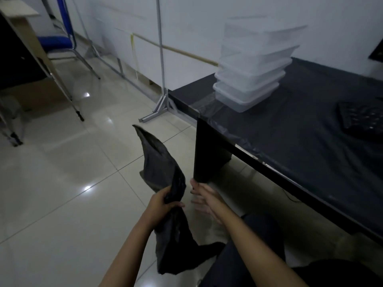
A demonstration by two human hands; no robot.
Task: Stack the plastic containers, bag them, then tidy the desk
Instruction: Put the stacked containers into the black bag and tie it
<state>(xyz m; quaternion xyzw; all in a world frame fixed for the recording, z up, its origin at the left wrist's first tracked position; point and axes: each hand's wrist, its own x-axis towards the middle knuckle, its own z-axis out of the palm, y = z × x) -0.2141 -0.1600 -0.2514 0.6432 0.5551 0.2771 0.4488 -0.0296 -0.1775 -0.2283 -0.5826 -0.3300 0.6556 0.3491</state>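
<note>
Black plastic bag (165,183) bunched in my left hand (159,204); clear container stack (250,75) stands on the desk (300,141) corner.
My right hand (204,200) hangs just beside the bag, fingers spread, blurred, holding nothing. Risk: the bag mouth stays collapsed, and the uneven stack may topple when lifted.

**Plastic, tile and metal**

The stacked containers (251,65) are clear, frosted-looking plastic. The bag (163,162) is thin dark plastic film, crinkled, with a dull sheen. A black wrinkled sheet covers the bench (300,129), faintly glossy. The floor (62,172) is pale glazed tile, mirroring lamps. The chair (56,43) has blue cloth on bright metal legs.
</note>
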